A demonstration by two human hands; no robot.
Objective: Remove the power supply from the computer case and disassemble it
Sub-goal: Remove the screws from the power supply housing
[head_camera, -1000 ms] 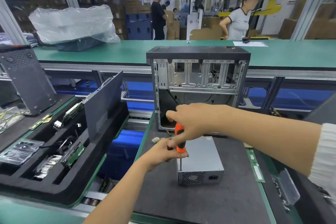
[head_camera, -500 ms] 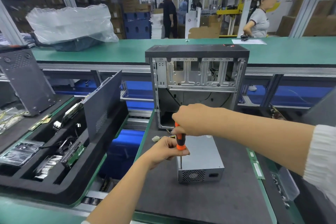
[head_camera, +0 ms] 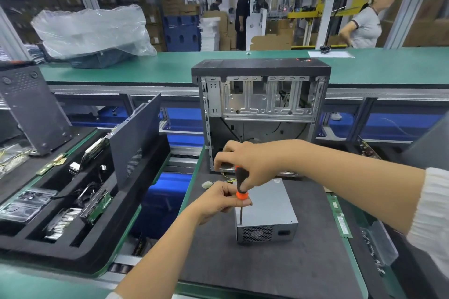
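Left hand [head_camera: 220,198] pinching screwdriver [head_camera: 241,188] at orange collar; right hand [head_camera: 245,164] gripping handle top, tip upright on grey power supply [head_camera: 266,213] lying on dark mat [head_camera: 267,262]. Behind, open computer case [head_camera: 261,104] standing upright.

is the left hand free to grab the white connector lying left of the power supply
Probably not yet: the left hand grips the screwdriver by its orange collar. The white connector lies close by, uncovered.

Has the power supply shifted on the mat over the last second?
No. The power supply lies in the same spot before the computer case, its vent facing the person; only the camera moved.
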